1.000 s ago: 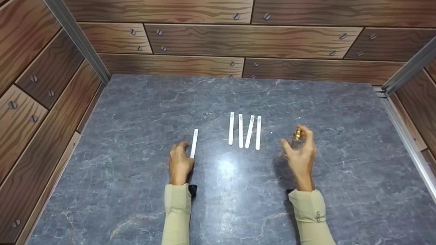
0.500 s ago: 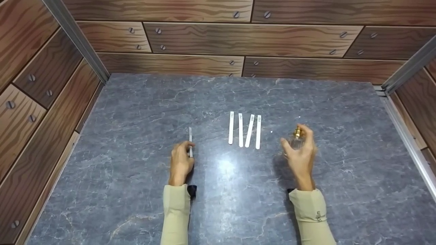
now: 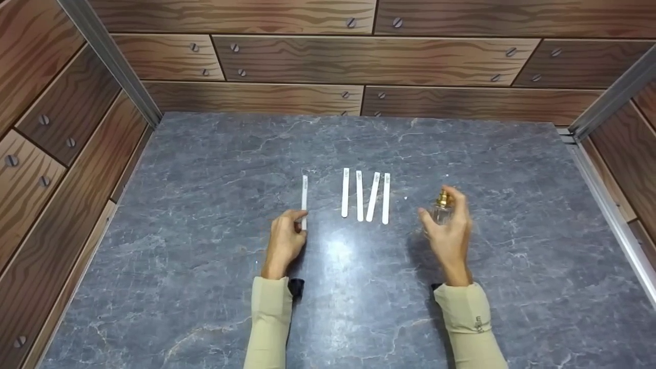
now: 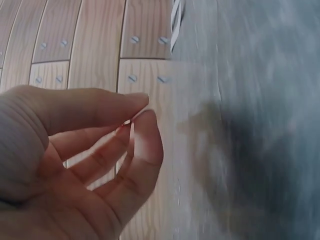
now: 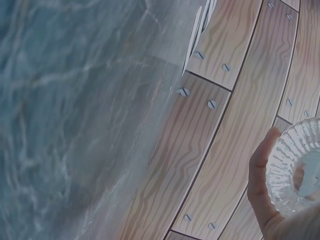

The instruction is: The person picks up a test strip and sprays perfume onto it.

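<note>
your left hand [image 3: 284, 241] is pinching the near end of a white strip [image 3: 304, 197], lifting it beside the row of four strips [image 3: 365, 196]. your right hand [image 3: 451, 233] is gripping the glass bottle [image 3: 442, 209]. keep that strip steady, nozzle facing it.

Head view looks down and forward over the worktop [image 3: 205, 215]; both wrist views, close in, share its plank wall [image 3: 369, 61].
</note>
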Demonstrator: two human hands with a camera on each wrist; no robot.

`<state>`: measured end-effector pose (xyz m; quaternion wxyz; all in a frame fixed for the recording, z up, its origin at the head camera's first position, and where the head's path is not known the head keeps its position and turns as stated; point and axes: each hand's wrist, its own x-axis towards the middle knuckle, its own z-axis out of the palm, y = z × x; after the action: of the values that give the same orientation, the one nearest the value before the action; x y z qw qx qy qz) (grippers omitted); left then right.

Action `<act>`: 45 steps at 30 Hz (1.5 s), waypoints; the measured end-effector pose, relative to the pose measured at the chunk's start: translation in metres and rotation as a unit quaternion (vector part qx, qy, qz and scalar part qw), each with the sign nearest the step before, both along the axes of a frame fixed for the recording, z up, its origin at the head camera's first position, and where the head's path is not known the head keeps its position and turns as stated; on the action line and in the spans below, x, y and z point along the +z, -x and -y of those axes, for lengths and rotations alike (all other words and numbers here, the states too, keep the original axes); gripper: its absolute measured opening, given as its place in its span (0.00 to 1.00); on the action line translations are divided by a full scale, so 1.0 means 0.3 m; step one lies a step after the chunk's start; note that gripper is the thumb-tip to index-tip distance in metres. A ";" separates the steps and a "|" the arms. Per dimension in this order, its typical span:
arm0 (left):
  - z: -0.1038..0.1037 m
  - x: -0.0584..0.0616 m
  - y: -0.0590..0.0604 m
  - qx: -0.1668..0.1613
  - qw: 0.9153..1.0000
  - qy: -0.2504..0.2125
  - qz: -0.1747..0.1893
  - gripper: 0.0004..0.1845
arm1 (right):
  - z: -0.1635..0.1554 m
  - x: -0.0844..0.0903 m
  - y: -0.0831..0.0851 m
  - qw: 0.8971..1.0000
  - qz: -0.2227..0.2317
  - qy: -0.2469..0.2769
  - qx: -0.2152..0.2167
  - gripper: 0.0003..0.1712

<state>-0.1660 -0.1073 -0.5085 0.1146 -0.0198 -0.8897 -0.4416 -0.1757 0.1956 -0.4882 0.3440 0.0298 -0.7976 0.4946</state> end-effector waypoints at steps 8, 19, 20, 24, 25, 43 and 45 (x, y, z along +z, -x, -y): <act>-0.053 0.002 0.008 -0.028 0.999 -0.024 0.002 0.23 | 0.009 -0.010 0.005 1.000 -0.002 -0.024 0.012 0.32; -0.113 0.019 0.002 -0.068 0.997 -0.046 0.014 0.26 | 0.040 -0.005 0.013 0.999 0.008 -0.019 0.031 0.32; -0.118 0.020 0.003 -0.071 0.996 -0.047 0.011 0.26 | 0.043 -0.005 0.015 0.999 0.007 -0.018 0.032 0.32; -0.145 0.027 0.005 -0.078 0.995 -0.064 0.007 0.25 | 0.051 -0.004 0.018 0.999 0.007 -0.018 0.031 0.33; -0.153 0.028 0.005 -0.078 0.995 -0.069 0.006 0.25 | 0.053 -0.004 0.018 0.999 0.006 -0.018 0.030 0.33; -0.242 0.054 -0.017 -0.121 0.991 -0.052 -0.033 0.21 | 0.080 -0.008 0.035 0.999 -0.004 -0.004 0.039 0.34; -0.250 0.059 -0.018 -0.126 0.990 -0.048 -0.039 0.21 | 0.085 -0.005 0.037 0.999 -0.005 0.002 0.040 0.34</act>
<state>-0.1607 -0.0323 -0.4908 0.0938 -0.1437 -0.8525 -0.4937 -0.1867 0.1701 -0.4897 0.3280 0.0635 -0.7928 0.5098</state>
